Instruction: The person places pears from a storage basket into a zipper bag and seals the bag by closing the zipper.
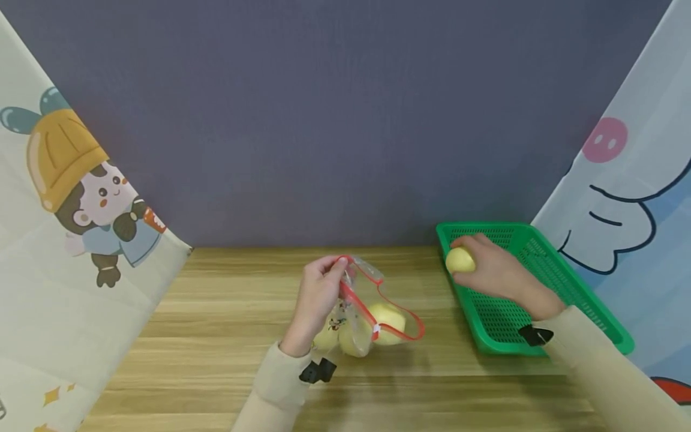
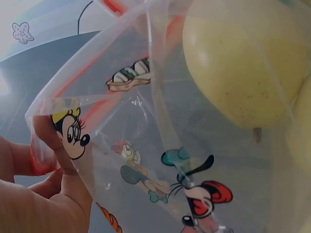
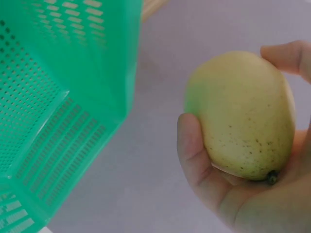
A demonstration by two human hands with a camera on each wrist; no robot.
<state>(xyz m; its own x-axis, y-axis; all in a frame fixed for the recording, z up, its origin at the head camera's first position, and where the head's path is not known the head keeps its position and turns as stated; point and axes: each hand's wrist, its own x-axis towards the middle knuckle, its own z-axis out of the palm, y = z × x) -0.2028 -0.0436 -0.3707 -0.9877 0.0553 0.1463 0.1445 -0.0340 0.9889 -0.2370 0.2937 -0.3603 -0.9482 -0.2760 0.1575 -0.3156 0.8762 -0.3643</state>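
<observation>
My left hand (image 1: 318, 294) pinches the rim of a clear zip bag (image 1: 356, 324) with red edging and cartoon prints. The bag's mouth gapes toward the right. Several pale yellow pears (image 1: 390, 321) are in it, resting low over the table; through the plastic in the left wrist view, one pear (image 2: 243, 63) shows its short stem. Up over the left rim of the green basket, my right hand (image 1: 499, 270) grips another pear (image 1: 460, 260). In the right wrist view thumb and fingers wrap this speckled pear (image 3: 243, 116), its dark stem toward the palm.
The green perforated plastic basket (image 1: 475, 324) stands on the right of the wooden table (image 1: 227, 312). Behind the table rises a dark grey-blue panel (image 1: 324, 132). Cartoon-printed sheets hang at the left and right sides.
</observation>
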